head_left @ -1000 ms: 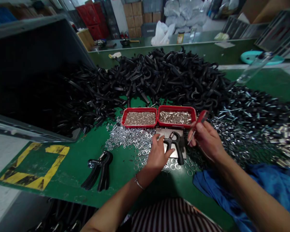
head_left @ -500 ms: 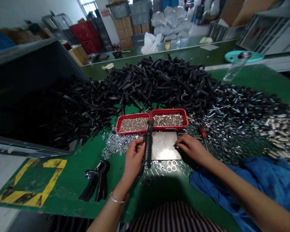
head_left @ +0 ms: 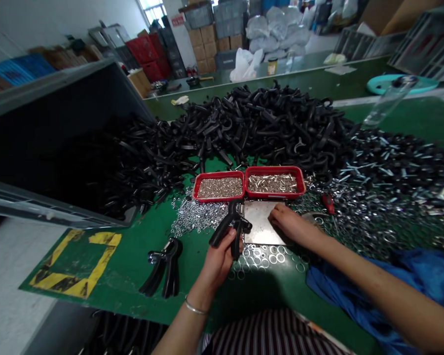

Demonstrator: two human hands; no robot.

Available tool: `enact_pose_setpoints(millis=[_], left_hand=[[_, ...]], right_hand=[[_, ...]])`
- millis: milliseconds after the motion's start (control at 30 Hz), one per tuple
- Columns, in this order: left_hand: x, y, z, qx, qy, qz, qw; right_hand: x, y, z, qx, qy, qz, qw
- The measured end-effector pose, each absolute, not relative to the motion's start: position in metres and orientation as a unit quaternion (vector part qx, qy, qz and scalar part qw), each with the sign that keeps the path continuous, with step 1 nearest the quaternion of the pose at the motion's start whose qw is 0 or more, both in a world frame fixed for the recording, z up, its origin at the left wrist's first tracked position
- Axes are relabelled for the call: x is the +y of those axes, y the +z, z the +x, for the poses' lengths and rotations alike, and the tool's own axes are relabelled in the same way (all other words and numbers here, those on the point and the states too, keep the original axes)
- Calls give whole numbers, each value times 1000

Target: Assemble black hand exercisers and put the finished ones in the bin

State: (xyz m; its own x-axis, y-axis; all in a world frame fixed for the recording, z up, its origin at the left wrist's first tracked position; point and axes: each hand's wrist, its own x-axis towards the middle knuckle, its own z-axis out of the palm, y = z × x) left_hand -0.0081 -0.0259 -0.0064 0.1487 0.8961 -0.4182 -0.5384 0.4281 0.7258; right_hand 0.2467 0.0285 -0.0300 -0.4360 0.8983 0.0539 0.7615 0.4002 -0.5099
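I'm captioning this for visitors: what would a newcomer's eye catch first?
Probably the heap of black parts across the green bench. Then two red trays of small metal pieces, side by side before it. Nearer, the left hand holds a black two-handled piece beside a metal plate.

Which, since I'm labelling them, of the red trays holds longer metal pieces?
The red tray on the right, beyond the metal plate: it shows slender pins; the left tray has shorter-looking pieces.

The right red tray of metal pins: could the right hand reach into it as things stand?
Probably yes: the right hand is at the metal plate just in front of the red pin tray, and nothing visible covers its open top.
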Motion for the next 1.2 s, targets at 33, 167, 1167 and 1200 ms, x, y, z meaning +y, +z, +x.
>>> enact_pose_setpoints(millis=[33, 167, 1167, 1200], left_hand=[[-27, -8, -6, 411, 488, 204, 742], [-30, -14, 0, 376, 476, 187, 773], [-49, -2, 28, 350, 416, 264, 797], [-49, -2, 28, 351, 415, 267, 796]], right_hand=[[30, -28, 251, -822, 225, -494, 174], [35, -23, 267, -813, 259, -476, 214], [-6, 28, 210, -757, 261, -503, 327], [-8, 27, 209, -762, 248, -506, 319]])
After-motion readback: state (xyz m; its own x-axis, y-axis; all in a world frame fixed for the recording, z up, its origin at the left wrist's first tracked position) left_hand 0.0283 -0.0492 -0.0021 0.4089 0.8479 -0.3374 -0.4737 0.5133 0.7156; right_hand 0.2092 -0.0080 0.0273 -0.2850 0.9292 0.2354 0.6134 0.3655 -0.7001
